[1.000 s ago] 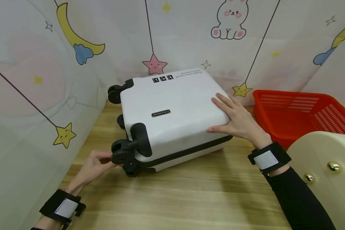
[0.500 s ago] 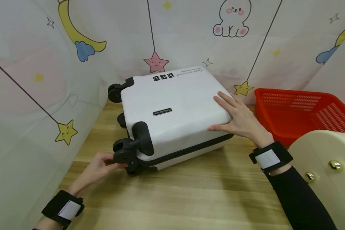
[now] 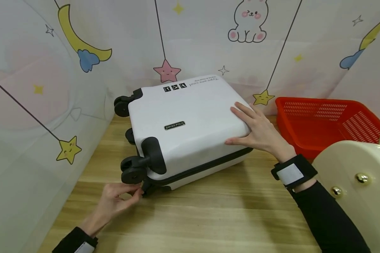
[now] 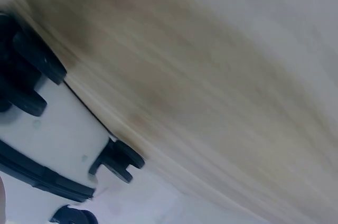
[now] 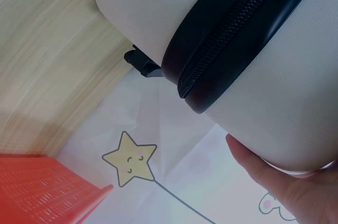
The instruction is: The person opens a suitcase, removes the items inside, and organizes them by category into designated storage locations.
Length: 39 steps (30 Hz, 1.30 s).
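Note:
A white hard-shell suitcase (image 3: 190,109) lies flat, its black wheels toward the left. My left hand (image 3: 115,201) is at its near left corner, thumb and fingertips pinching the lower black wheel (image 3: 146,186), below the upper corner wheel (image 3: 134,172). In the left wrist view the suitcase's wheel end (image 4: 58,129) shows, while most of that hand is out of frame. My right hand (image 3: 259,131) rests on the right end of the shell with its fingers spread. The black-edged zip (image 5: 232,34) appears shut in the right wrist view.
A red plastic basket (image 3: 289,135) stands at the back right. In front of it is a cream case (image 3: 342,168) with gold studs. A printed cloth (image 3: 202,35) hangs behind the wooden table (image 3: 202,218) and along its left side.
My left hand has shifted right and nearer along the corner, from beside the upper wheel to the lower wheel. My right hand and the suitcase have stayed in place.

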Each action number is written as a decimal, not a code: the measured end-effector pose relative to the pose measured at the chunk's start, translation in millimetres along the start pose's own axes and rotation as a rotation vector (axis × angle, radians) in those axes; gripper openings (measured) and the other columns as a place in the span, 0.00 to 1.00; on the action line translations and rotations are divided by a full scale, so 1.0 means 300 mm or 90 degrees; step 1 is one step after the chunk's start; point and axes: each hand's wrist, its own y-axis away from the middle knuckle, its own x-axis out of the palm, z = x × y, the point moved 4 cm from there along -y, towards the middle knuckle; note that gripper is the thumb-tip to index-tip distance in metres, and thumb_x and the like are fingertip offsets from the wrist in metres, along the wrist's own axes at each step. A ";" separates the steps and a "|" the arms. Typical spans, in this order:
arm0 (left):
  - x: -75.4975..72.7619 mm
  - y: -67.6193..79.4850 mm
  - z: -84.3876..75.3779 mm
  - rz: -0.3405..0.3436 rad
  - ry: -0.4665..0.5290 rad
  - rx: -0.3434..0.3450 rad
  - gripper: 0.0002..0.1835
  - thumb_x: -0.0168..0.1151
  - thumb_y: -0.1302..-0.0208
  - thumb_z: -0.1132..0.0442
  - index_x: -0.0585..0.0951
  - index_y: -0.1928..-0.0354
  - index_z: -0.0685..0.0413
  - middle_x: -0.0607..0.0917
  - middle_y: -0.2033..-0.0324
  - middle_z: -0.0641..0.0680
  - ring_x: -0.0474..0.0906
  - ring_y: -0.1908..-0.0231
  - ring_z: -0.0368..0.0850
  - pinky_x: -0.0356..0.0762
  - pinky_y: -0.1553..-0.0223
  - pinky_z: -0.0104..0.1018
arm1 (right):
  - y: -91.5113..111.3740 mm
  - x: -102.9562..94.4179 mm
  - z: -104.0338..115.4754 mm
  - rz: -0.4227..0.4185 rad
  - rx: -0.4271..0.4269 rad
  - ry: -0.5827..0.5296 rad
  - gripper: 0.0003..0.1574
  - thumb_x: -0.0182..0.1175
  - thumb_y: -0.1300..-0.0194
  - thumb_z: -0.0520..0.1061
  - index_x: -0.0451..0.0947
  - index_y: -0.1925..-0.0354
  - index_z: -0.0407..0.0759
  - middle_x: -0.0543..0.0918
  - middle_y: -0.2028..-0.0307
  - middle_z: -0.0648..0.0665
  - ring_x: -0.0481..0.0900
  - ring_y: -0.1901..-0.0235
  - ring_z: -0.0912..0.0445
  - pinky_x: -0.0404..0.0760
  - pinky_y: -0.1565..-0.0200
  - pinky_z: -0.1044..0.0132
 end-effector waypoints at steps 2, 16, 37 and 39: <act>0.013 -0.001 -0.017 0.004 0.017 0.015 0.16 0.62 0.30 0.58 0.88 0.68 0.65 0.89 0.76 0.58 0.87 0.74 0.34 0.81 0.70 0.20 | 0.003 -0.003 -0.002 0.000 -0.001 -0.001 0.64 0.75 0.52 0.66 0.60 0.23 0.52 0.58 0.21 0.43 0.52 0.24 0.33 0.61 0.33 0.27; 0.198 -0.083 -0.154 0.094 -0.013 0.074 0.20 0.51 0.25 0.62 0.86 0.58 0.73 0.90 0.72 0.55 0.85 0.74 0.34 0.78 0.72 0.16 | 0.009 -0.005 -0.009 -0.012 -0.011 -0.016 0.63 0.75 0.52 0.65 0.61 0.23 0.51 0.59 0.22 0.42 0.53 0.24 0.33 0.58 0.30 0.29; 0.419 -0.192 -0.233 0.160 -0.284 0.044 0.14 0.60 0.28 0.62 0.85 0.48 0.62 0.90 0.65 0.51 0.83 0.76 0.35 0.78 0.76 0.24 | 0.037 0.004 -0.004 -0.036 -0.027 -0.017 0.62 0.73 0.50 0.67 0.59 0.23 0.52 0.57 0.21 0.41 0.52 0.24 0.33 0.60 0.32 0.27; 0.392 -0.220 -0.257 0.115 -0.295 0.120 0.14 0.57 0.25 0.61 0.86 0.49 0.61 0.89 0.67 0.50 0.83 0.74 0.36 0.79 0.73 0.25 | 0.050 0.011 -0.006 -0.063 -0.041 -0.017 0.61 0.68 0.47 0.73 0.60 0.23 0.52 0.58 0.22 0.40 0.51 0.23 0.32 0.58 0.32 0.26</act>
